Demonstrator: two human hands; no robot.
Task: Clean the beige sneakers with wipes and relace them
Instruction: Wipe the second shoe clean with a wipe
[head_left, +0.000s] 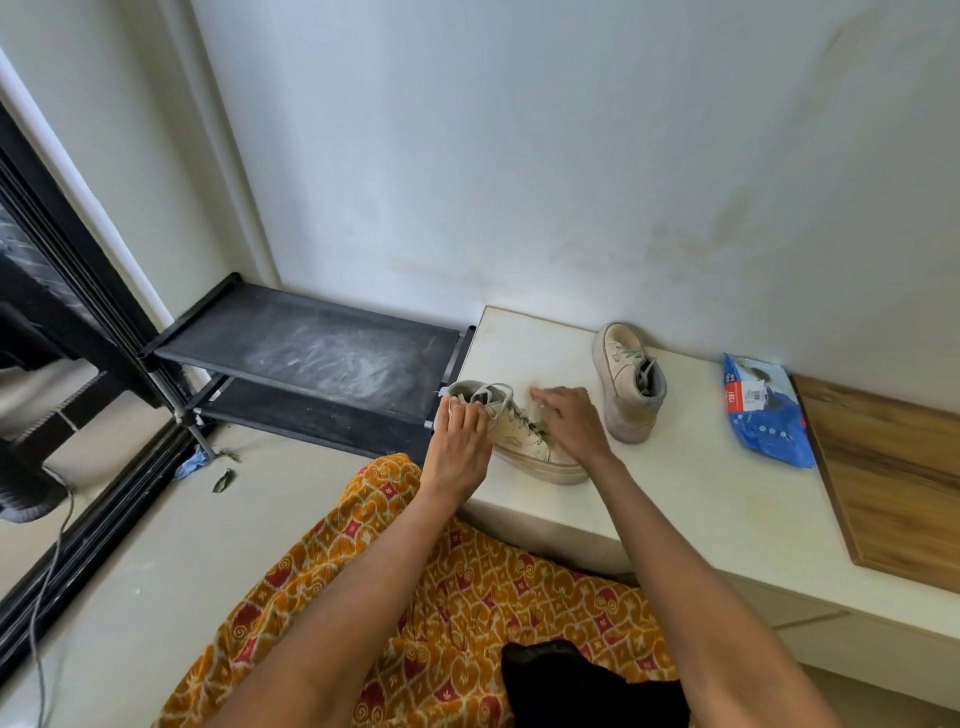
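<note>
While left hand (460, 441) grips sneaker (519, 436), apparently.

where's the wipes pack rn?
Head view, right side: the blue wipes pack lies on the white ledge, between the far sneaker and the wooden board.

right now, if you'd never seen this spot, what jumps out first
Both hands work on a beige sneaker at the near left corner of the white ledge: the left hand holds its heel end, the right hand reaches over its laces. A second sneaker stands behind by the wall, and a blue wipes pack lies to the right.
</note>
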